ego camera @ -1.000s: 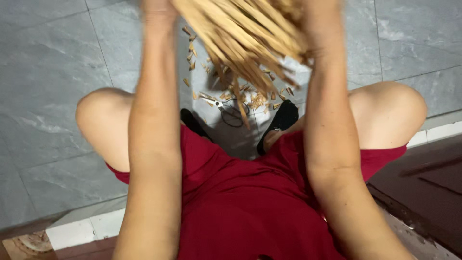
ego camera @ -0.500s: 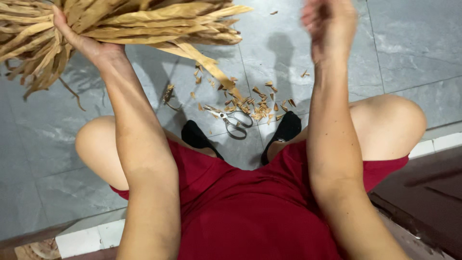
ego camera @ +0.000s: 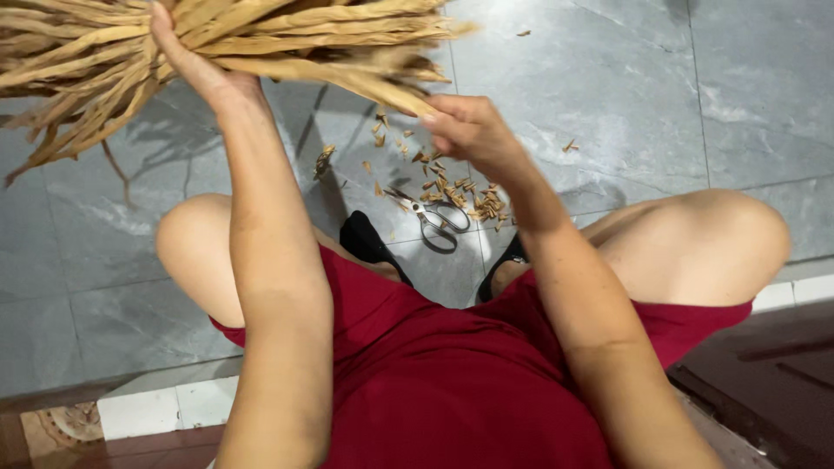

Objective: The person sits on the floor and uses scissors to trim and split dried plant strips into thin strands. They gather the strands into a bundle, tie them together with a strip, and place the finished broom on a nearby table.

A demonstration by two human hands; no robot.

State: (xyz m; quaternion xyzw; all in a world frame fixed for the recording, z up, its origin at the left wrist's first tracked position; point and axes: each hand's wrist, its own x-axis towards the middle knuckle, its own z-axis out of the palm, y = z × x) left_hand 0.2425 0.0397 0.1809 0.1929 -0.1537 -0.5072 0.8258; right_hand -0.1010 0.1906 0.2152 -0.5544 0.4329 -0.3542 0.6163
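Note:
A big bundle of dry tan leaf strips [ego camera: 261, 35] is held up across the top of the head view. My left hand [ego camera: 187, 61] grips the bundle around its middle. My right hand [ego camera: 465, 130] pinches the tip of one strip at the bundle's right end. Below them, a pair of scissors [ego camera: 430, 217] lies on the grey floor tiles [ego camera: 625, 104] between my feet, among several small cut leaf bits [ego camera: 452, 187].
I sit with knees apart in a red garment [ego camera: 434, 382], black footwear [ego camera: 365, 243] on the tiles. A white step edge [ego camera: 156, 408] runs under me and dark wood [ego camera: 764, 373] lies at lower right.
The bundle swung from in front of me up to the left. My right hand came down from the upper right and took hold of a strip tip.

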